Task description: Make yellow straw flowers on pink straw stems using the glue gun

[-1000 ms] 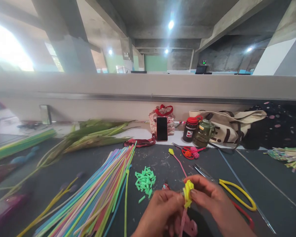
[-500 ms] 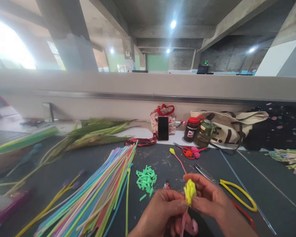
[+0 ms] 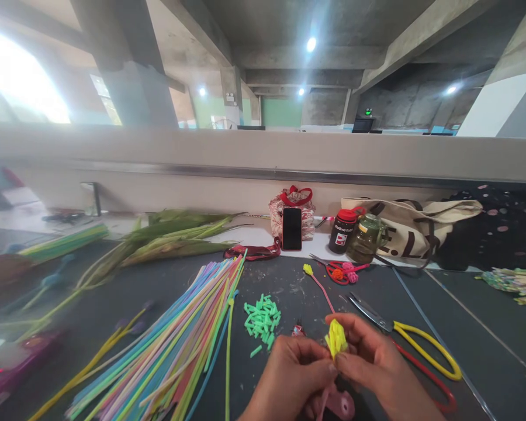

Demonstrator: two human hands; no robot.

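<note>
Both my hands meet at the bottom centre over a dark table. My left hand pinches the pink stem under a small yellow folded flower. Fingertips of my right hand close on the yellow flower from the right. A pink curled piece shows below my hands. Just right of my right hand lie yellow-handled scissors. To the left of my hands sits a heap of short green straw bits.
A big fan of pastel straws lies at left, green leaves behind. A phone, red-lidded jar, glass jar, tote bag and red scissors line the back ledge. Another straw bundle lies at right.
My hands have sunk slightly lower in view and my right fingers have shifted around the yellow flower. The view has drifted a little; nothing else on the table moved.
</note>
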